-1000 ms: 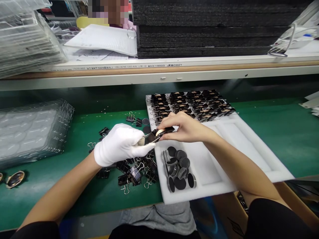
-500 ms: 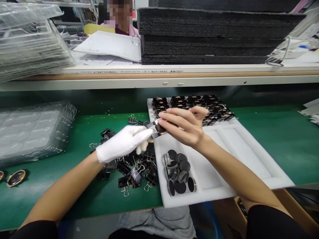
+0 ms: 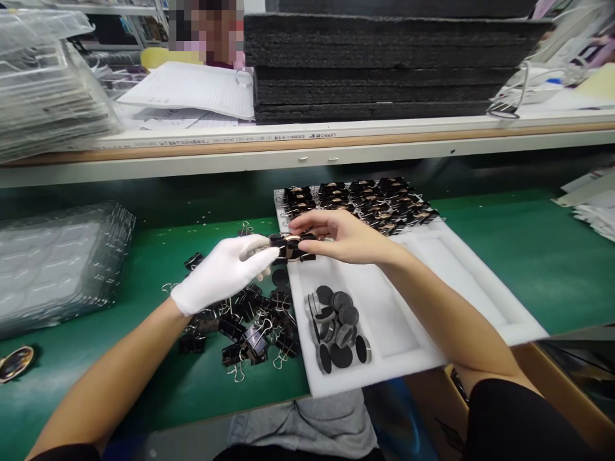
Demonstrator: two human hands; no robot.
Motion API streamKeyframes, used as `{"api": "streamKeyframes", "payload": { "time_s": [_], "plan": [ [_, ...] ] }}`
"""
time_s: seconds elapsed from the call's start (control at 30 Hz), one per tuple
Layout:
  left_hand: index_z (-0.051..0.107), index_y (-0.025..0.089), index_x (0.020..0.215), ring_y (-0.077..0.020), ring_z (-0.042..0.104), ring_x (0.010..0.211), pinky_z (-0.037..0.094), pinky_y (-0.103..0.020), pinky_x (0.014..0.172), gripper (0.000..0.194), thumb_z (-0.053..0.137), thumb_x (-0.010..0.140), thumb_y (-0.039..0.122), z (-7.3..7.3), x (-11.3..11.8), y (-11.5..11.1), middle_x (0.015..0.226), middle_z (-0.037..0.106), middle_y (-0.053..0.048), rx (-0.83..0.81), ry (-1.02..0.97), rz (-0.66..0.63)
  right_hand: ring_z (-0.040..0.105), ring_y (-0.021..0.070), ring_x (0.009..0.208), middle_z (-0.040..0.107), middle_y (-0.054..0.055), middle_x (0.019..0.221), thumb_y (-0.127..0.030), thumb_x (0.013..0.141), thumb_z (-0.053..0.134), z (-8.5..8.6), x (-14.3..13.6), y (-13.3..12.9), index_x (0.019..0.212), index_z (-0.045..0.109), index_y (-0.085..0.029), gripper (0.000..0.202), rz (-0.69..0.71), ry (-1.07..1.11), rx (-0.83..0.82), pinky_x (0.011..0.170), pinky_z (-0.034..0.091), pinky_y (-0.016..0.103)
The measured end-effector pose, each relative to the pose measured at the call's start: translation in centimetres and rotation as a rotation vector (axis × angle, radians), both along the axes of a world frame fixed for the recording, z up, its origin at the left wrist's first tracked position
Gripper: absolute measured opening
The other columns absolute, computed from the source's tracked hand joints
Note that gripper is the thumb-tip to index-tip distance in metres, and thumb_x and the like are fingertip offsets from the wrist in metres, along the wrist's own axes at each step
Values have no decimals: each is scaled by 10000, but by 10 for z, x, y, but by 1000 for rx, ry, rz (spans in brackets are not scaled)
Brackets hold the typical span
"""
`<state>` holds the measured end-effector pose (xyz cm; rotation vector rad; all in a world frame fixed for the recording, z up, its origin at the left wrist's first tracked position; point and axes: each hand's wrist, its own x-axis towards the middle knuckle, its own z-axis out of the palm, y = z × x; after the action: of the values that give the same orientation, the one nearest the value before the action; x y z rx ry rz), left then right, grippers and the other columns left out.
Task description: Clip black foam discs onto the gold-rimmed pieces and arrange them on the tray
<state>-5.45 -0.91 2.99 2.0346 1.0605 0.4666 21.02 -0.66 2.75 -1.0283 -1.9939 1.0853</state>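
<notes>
My left hand [image 3: 225,269], in a white glove, is closed on a black binder clip [image 3: 277,242] at the left side of a small round piece with a gold-coloured rim [image 3: 293,244]. From the right, my bare right hand [image 3: 350,237] pinches another black binder clip [image 3: 309,239] on the same piece; its fingers partly cover it. Below my left hand a heap of loose binder clips [image 3: 254,339] lies on the green table. Several black-faced discs [image 3: 341,355] rest in the near left of the white foam tray [image 3: 408,358].
Rows of clipped pieces [image 3: 384,208] fill the tray's far end. Clear plastic trays [image 3: 57,262] are stacked at the left, near an oval gold-rimmed piece [image 3: 16,363]. A shelf edge [image 3: 307,147] crosses behind, bearing black foam sheets [image 3: 375,70]. A person [image 3: 218,38] is beyond it.
My right hand has turned and come lower and left, its thumb and fingers now pinching at the piece's right side. The held piece has shifted left, with two clips now showing on it.
</notes>
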Motion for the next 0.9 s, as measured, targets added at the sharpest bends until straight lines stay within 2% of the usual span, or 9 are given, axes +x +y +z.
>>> {"api": "streamKeyframes", "payload": {
  "time_s": [0.07,0.17,0.37,0.47,0.57,0.63,0.73,0.8,0.9],
  "plan": [
    [638,211,908,-146,705,754,502,-251,708,395,517,1039,563,-2,0,0,805,742,24,31,32,1,749,236,997,802,120,1134,-419,905,770,-2,-4,1,1137,769,-144,360,29,-3,0,860,593,384],
    [657,210,944,-174,729,814,508,-261,725,414,537,1025,599,-4,-1,1,874,766,5,71,75,14,724,207,921,813,86,1023,-365,910,768,-4,-5,4,1055,791,-136,272,51,-52,62,799,540,337],
    [720,228,1059,-235,749,860,561,-296,759,486,510,1008,663,-6,-1,3,922,805,-21,132,189,13,735,198,1019,810,79,1104,-230,845,832,-5,1,9,1064,764,-140,246,147,-20,55,835,534,295],
    [724,277,1270,-272,774,1001,613,-330,866,552,488,994,692,-7,-2,2,1131,821,-29,156,247,-18,732,183,980,805,56,1042,-125,862,764,2,6,8,997,749,-151,138,140,-148,111,834,527,286],
    [665,347,1411,-281,749,1191,600,-368,1033,581,461,996,698,-7,-3,0,1347,768,-10,202,271,-6,721,193,964,795,39,1022,-99,865,720,17,24,3,956,735,-176,120,72,-298,201,843,518,300],
    [658,370,1420,-287,730,1247,588,-400,1082,572,470,990,697,-6,-5,0,1401,742,0,230,290,24,722,213,987,791,46,1042,-129,881,701,27,52,-3,982,738,-185,121,7,-372,254,868,517,321],
    [668,435,1393,-290,714,1285,561,-456,1146,524,494,973,696,-9,-10,4,1430,723,59,271,310,65,720,259,1051,774,78,1091,-222,895,698,30,121,-14,1038,762,-206,158,-119,-456,314,937,528,376],
    [677,520,1347,-290,729,1263,554,-492,1164,468,507,951,704,-13,-15,8,1395,733,127,307,304,97,706,295,1128,741,104,1167,-319,865,741,18,178,-22,1032,775,-228,194,-308,-425,341,1003,536,422],
    [693,633,1247,-292,790,1124,619,-512,1074,387,530,906,719,-19,-20,14,1245,779,204,411,267,165,660,357,1249,668,148,1313,-403,818,753,-19,260,-36,997,781,-228,252,-709,-266,349,1090,517,517]
  ]
}}
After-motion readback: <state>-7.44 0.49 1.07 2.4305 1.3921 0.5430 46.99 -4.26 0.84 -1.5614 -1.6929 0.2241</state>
